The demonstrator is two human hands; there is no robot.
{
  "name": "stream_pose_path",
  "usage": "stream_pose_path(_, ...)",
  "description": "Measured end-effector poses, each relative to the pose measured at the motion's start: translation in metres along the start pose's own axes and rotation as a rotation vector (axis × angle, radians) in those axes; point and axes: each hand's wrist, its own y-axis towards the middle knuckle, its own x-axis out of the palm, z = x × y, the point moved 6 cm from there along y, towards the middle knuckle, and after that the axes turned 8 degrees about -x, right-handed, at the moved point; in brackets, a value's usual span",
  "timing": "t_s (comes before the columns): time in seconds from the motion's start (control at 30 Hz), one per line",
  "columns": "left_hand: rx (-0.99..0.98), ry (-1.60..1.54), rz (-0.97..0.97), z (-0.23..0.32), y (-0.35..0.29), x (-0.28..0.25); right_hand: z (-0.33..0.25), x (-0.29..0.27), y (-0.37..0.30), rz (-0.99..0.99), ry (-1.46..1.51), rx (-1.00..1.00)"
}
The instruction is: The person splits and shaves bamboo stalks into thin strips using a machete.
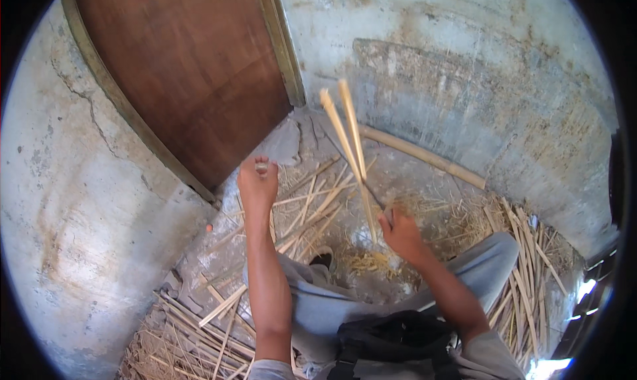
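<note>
My left hand (257, 186) is raised at the left, near the door, apart from the bamboo. Its fingers are loosely curled, and a pale spot shows between them; I make out nothing held. At the right, above my knee, my right hand (403, 239) is closed on a knife (376, 198), its handle mostly hidden. The thin dark blade points up and left, meeting a bamboo strip (365, 197). This strip stands tilted in front of me, parted into two blurred prongs (334, 112) above the blade. Its lower end is near pale shavings (371, 262).
Split bamboo strips (312, 214) litter the floor ahead; more piles lie at the right (527, 274) and lower left (199, 327). A thick bamboo pole (424, 155) lies along the stained wall (464, 81). A brown door (186, 68) stands at the far left. My legs are folded below.
</note>
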Motion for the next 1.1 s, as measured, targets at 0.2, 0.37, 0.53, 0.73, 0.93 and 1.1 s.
stream_pose_path(0.2, -0.036, 0.022, -0.005, -0.007, -0.001, -0.012, -0.008, -0.003, -0.004, -0.064, 0.028, -0.019)
stream_pose_path(0.37, -0.030, -0.004, 0.007, -0.004, -0.002, -0.017, 0.029, 0.011, -0.021, -0.277, 0.423, 0.251)
stream_pose_path(0.53, -0.041, -0.017, -0.003, -0.009, -0.002, -0.018, 0.022, 0.006, -0.033, -0.483, 0.944, 0.626)
stream_pose_path(0.73, -0.072, 0.007, -0.030, -0.007, -0.001, -0.010, 0.038, 0.006, -0.029, -0.290, 0.847, 0.564)
stream_pose_path(0.93, -0.080, 0.030, -0.040, -0.002, -0.004, -0.009, 0.047, -0.019, -0.031, 0.116, 0.228, 0.262)
stream_pose_path(1.1, -0.049, -0.024, -0.004, -0.007, -0.003, -0.008, 0.017, -0.067, -0.009, 0.133, 0.310, 0.284)
